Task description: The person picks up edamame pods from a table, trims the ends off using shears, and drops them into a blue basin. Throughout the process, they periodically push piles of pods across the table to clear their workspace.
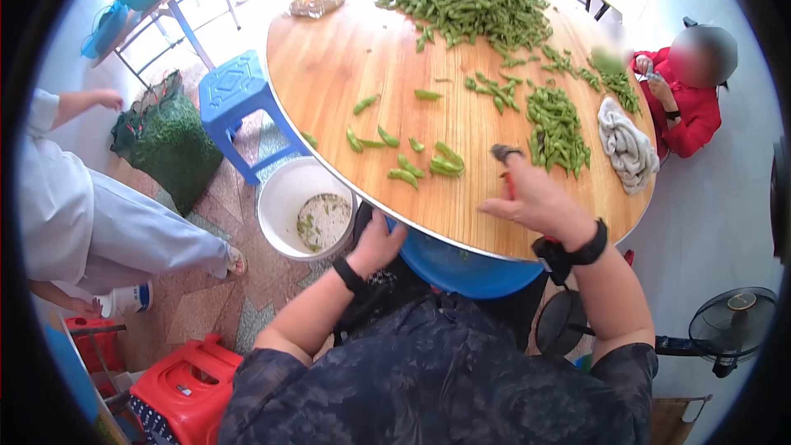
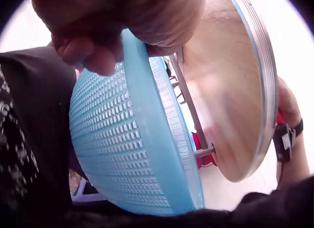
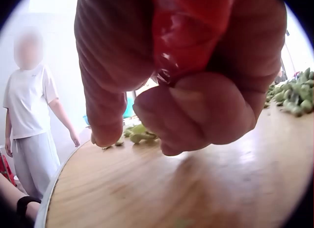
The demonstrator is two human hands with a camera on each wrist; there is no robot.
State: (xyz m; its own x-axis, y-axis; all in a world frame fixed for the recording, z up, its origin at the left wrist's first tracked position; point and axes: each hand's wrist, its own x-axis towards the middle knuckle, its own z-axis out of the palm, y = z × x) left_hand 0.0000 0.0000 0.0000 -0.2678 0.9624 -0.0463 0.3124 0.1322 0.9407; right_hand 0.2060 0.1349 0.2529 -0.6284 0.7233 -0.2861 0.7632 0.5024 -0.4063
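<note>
My right hand (image 1: 535, 196) is over the near part of the round wooden table, its fingers curled round a red-handled tool (image 3: 189, 34) with a dark end. Thumb and forefinger point toward a few loose green pods (image 1: 446, 161). Below the table edge, my left hand (image 1: 377, 245) grips the rim of a blue basket (image 2: 147, 115), fingers over one side in the left wrist view. What the basket contains is mostly hidden by the table. Single pods lie scattered left of my right hand, and a small heap of pods (image 1: 556, 128) lies beyond it.
A large pod pile (image 1: 470, 0) covers the table's far side; a grey cloth (image 1: 628, 148) lies at its right. Left of the table are a white bucket (image 1: 280, 218), a blue stool (image 1: 235, 91) and a standing person (image 1: 74, 189). Someone in red (image 1: 700, 119) sits at the right.
</note>
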